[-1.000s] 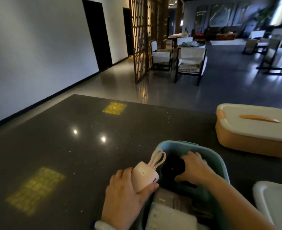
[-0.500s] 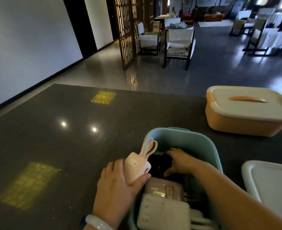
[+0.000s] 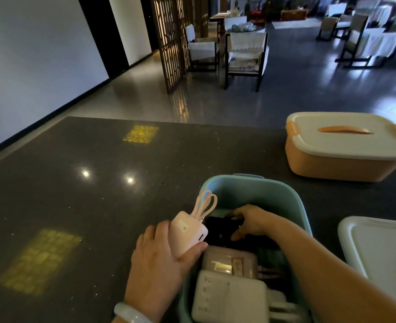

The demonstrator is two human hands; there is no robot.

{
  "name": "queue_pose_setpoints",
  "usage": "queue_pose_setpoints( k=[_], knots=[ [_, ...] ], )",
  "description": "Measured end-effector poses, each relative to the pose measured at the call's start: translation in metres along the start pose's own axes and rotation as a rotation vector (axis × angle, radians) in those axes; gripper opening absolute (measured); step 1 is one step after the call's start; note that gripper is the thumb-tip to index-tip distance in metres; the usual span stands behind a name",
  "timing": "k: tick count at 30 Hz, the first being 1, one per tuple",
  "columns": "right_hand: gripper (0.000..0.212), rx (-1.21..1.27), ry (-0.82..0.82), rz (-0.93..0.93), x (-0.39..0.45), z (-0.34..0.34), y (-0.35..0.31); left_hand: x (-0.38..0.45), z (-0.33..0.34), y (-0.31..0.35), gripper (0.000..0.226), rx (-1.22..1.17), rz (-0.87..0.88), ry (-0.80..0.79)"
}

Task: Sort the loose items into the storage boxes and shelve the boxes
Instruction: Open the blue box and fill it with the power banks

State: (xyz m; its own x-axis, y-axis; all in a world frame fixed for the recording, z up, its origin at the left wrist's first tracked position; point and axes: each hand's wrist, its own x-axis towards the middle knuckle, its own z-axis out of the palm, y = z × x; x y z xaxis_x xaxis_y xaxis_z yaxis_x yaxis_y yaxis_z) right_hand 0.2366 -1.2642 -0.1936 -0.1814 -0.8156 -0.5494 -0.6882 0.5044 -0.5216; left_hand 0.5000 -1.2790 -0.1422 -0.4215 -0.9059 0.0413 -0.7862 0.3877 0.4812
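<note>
Person's got the blue box [image 3: 250,190] open on the dark table [image 3: 99,194]. Left hand [image 3: 159,259] is wrapped around a pink power bank [image 3: 187,231], held at the box's left rim, probably waiting for room. Right hand [image 3: 250,221] is down inside, fingers curled on a black gadget [image 3: 220,226], looks like nudging it aside. Orange box [image 3: 339,164] sits lidded, well apart.

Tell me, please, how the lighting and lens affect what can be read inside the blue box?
Head view: dim room; two glare spots shine on the dark table. The black item under the right hand lacks detail inside the blue box. The pink power bank in the left hand reads clearly. Wide-angle bending curves the edges.
</note>
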Motion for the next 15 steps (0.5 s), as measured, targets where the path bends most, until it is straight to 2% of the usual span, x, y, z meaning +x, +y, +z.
queue_pose_setpoints(
  k=[15],
  knots=[
    [0.070, -0.057, 0.039, -0.040, -0.0032, 0.0020, -0.0033, 0.0027, 0.0025, -0.0052, 0.102, 0.010, 0.038, -0.011]
  ],
)
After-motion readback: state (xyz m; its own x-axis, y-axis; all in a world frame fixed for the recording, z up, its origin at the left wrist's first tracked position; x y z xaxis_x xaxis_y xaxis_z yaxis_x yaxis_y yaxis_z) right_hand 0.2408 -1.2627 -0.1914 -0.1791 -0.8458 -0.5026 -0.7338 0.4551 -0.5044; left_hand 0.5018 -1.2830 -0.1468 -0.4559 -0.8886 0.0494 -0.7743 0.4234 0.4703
